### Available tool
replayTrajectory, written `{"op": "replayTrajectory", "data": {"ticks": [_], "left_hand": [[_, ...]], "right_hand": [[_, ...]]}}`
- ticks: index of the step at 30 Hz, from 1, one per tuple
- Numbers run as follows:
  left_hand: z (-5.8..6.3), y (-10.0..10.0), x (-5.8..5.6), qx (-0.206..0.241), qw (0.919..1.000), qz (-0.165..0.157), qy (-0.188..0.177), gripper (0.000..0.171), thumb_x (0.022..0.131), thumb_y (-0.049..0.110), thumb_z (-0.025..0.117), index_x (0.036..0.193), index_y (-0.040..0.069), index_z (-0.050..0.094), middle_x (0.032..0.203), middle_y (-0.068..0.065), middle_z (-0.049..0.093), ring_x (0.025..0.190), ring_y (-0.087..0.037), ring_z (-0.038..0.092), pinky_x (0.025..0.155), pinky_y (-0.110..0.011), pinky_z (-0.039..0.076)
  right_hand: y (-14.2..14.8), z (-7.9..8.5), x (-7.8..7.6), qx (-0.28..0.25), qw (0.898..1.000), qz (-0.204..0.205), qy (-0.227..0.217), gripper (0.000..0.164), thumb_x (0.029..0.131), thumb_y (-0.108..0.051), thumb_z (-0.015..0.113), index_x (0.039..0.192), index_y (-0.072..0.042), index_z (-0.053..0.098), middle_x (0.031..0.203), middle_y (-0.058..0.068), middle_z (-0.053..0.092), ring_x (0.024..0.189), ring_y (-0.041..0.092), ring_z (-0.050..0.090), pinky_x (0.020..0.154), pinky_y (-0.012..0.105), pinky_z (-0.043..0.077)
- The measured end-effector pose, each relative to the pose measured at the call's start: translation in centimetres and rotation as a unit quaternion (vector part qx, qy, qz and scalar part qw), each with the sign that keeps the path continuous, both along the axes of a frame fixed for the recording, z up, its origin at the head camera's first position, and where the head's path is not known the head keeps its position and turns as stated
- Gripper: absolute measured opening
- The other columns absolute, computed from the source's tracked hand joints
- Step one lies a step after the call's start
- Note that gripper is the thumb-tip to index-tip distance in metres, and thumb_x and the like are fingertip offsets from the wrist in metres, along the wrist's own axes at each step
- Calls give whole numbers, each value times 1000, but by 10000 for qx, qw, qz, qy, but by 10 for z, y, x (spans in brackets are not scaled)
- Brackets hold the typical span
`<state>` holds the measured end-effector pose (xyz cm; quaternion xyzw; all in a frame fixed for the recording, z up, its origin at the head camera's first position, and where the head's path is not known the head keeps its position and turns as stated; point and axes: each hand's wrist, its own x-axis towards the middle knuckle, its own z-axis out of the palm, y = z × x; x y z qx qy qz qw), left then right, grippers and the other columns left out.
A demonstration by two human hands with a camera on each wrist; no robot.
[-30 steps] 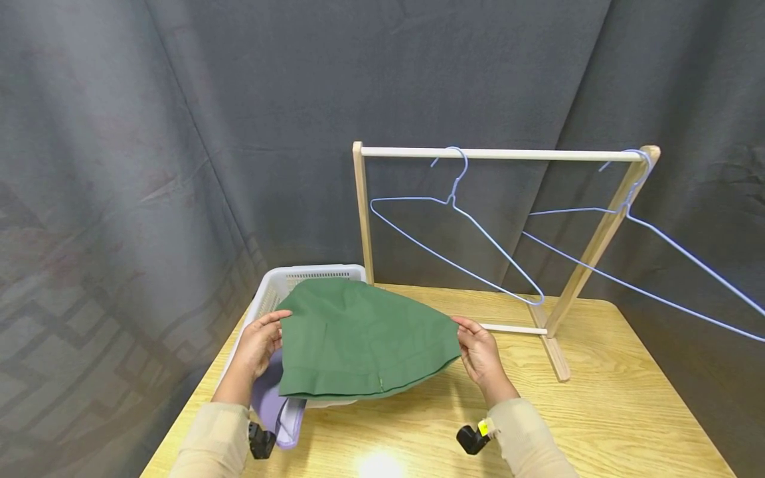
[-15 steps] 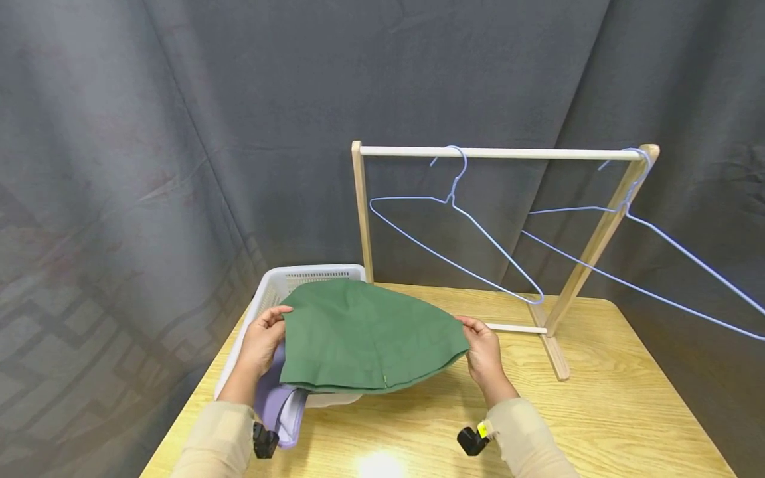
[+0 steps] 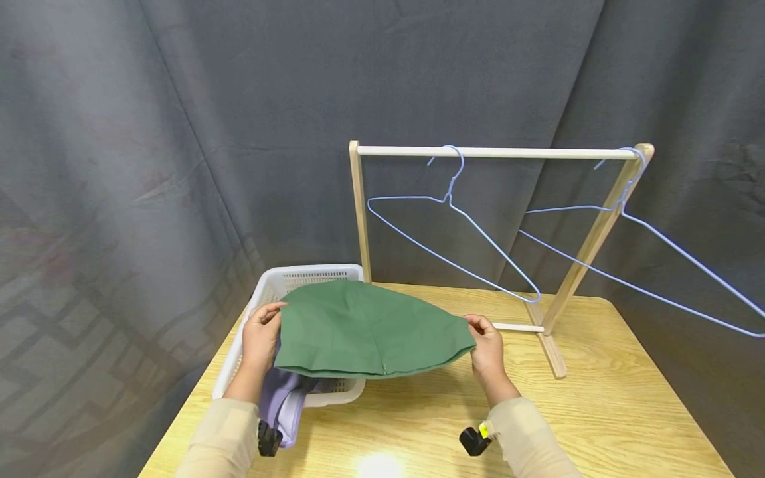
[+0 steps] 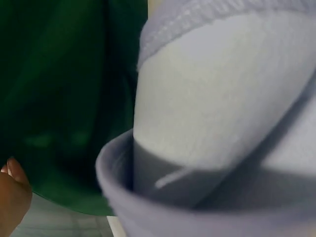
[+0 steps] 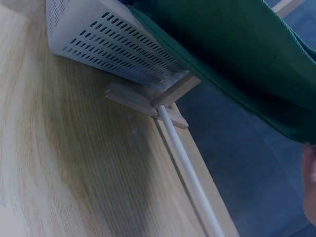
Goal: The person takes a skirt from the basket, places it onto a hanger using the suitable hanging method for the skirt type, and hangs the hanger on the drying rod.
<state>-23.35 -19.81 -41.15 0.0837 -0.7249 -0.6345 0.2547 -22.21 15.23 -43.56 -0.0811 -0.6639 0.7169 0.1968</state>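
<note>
A green fabric garment (image 3: 370, 325), folded or doubled, is stretched out above the basket and table. My left hand (image 3: 259, 342) pinches its left edge, and my right hand (image 3: 487, 345) pinches its right end. The garment's lower edge shows two layers in the head view. Below my left wrist, a purple garment (image 3: 285, 401) with a pale inner side drapes over the basket's edge. Its pale cloth (image 4: 212, 89) fills much of the left wrist view. In the right wrist view the green garment (image 5: 232, 59) hangs in the air, with fingers (image 5: 310, 182) at its end.
A white perforated basket (image 3: 337, 397) stands on the wooden table (image 3: 418, 431) at left. Behind and to the right is a wooden rack with a white top rail (image 3: 538, 153). Two blue wire hangers, one mid-rail (image 3: 490, 234) and one at right (image 3: 687, 249), hang from it.
The green garment's lower edge has risen, uncovering more of the basket front and purple cloth. My right hand has shifted slightly right, and my left hand has moved slightly up. Both keep their pinch.
</note>
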Motion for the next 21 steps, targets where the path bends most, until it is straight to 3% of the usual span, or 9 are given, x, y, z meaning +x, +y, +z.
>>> {"op": "replayTrajectory", "data": {"ticks": [6, 13, 21], "left_hand": [[5, 3, 1, -128, 9997, 190, 90, 17, 78, -4, 53, 92, -10, 60, 91, -2, 42, 72, 1, 47, 62, -10, 38], [11, 7, 4, 88, 9998, 129, 149, 17, 79, -4, 53, 91, -15, 58, 103, -8, 45, 86, -4, 44, 76, -10, 36], [4, 6, 0, 157, 9997, -51, -161, 16, 81, 1, 53, 92, -9, 59, 96, -6, 53, 83, -6, 49, 66, -13, 41]], "right_hand": [[1, 1, 1, -194, 9998, 57, 92, 9, 80, 10, 47, 84, 8, 55, 71, -2, 51, 66, 9, 47, 54, 16, 42], [4, 3, 4, -1017, 9927, 532, 365, 21, 83, 11, 42, 78, -5, 54, 71, -1, 54, 64, 7, 50, 53, 15, 43], [5, 6, 5, -1688, 9799, 842, 652, 29, 84, 14, 35, 77, -8, 53, 66, -1, 54, 54, 4, 50, 47, 13, 43]]}}
